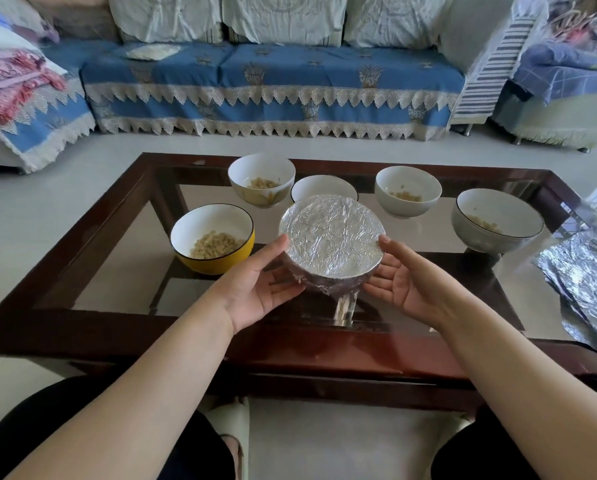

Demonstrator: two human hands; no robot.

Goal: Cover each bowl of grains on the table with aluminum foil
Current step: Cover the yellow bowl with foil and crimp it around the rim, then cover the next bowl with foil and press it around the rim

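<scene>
While both hands cup the foil-covered bowl [331, 242] at the near middle of the worktop [123, 258], the left hand [259, 282] and right hand [406, 280] lie relaxed at its flanks; spare foil sheets [582, 271] lie far right, nearer the right hand, and the yellow bowl [214, 237] sits uncovered just left.

A foil-covered bowl [331, 237] stands at the near middle of the glass tabletop, crinkled foil stretched flat over its rim and tucked down its sides. Five bowls of grains are uncovered: a yellow bowl [213, 238] to its left, a flower-painted white bowl [261, 179] behind, a white bowl [324, 188] partly hidden, another white bowl [408, 191], and a grey dark-rimmed bowl [496, 220] rightmost. Loose foil sheets [584, 271] lie crumpled at the table's right edge.
</scene>
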